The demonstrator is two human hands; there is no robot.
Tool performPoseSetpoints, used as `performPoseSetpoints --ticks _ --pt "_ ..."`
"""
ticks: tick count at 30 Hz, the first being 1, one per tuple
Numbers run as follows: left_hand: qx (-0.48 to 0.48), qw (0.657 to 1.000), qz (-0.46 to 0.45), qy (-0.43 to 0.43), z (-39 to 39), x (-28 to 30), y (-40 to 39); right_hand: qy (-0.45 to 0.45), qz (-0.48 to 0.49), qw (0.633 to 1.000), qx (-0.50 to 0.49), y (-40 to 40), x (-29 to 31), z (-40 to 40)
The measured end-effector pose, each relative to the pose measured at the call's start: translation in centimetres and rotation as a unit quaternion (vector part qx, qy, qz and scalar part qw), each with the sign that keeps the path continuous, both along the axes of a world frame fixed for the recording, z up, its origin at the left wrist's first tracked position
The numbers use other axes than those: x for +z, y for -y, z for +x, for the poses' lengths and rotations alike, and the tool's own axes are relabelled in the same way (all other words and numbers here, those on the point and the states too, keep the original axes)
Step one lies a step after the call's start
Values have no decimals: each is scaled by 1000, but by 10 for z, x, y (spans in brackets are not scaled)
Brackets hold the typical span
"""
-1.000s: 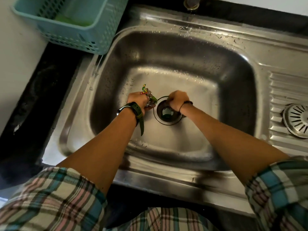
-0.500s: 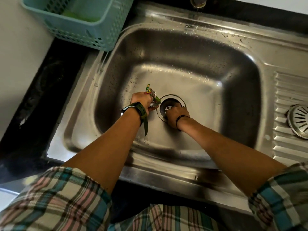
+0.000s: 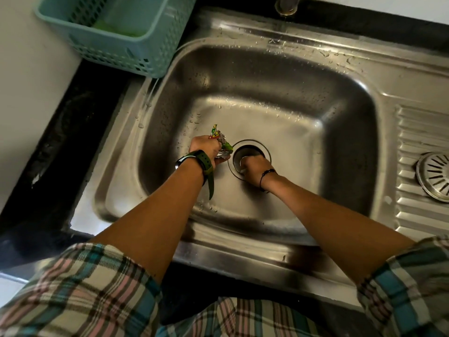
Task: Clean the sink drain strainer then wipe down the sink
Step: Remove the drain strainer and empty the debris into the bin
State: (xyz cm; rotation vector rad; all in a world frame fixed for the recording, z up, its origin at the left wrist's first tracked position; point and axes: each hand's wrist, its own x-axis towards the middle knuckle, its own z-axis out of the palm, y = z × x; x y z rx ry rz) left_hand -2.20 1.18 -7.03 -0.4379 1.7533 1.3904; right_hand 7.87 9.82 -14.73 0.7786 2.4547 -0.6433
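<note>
Item: sink (image 3: 340, 113) drain clearing, 2 hands at work.
Left hand (image 3: 205, 148) clenched around crumpled wrappers (image 3: 220, 139); right hand (image 3: 254, 170) reaches into drain (image 3: 250, 148), grip unclear; strainer (image 3: 435, 175) on drainboard: light, stiff, probably slippery; hold by rim.

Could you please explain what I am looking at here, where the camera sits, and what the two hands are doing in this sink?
There is no machine here: a person wears one wide-angle camera on the head, looking down at their own arms, so the single view is from above. Below is a wet steel sink with its drain opening in the middle. The left hand, with a green watch on the wrist, clutches crumpled wrapper scraps. The right hand reaches into the drain; what its fingers grip is hidden. The round slotted strainer lies on the ribbed draining board at right. A teal basket sits at the back left corner.
</note>
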Motion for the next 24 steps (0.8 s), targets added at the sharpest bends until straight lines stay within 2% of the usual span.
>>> performPoseSetpoints --ticks 2,4,6,8,9,11,15,20,24 --pt "-6 1000 -2 1 -1 1 1 -16 -35 997 -68 -8 7 -2" --pt "-12 1000 -4 5 -2 2 2 -64 -105 969 -215 -20 21 -9" --pt "-25 1000 -3 11 -3 4 0 -124 -253 886 -369 -31 45 -17" --pt "-46 999 -4 14 -2 6 -3 -181 -358 822 -403 -39 69 -23" --pt "-57 998 -5 14 -1 8 -5 -205 -381 812 -391 -40 80 -25" --pt "-76 997 -2 15 2 12 -9 -233 -378 824 -352 -35 99 -31" --pt "-70 995 45 53 4 27 -13 -266 -258 883 -288 -19 109 -42" --pt "-31 989 115 84 1 45 -9 -300 -166 903 -258 -6 111 -42" --pt "-63 984 145 76 -1 64 9 -300 -143 918 -215 4 123 -41"
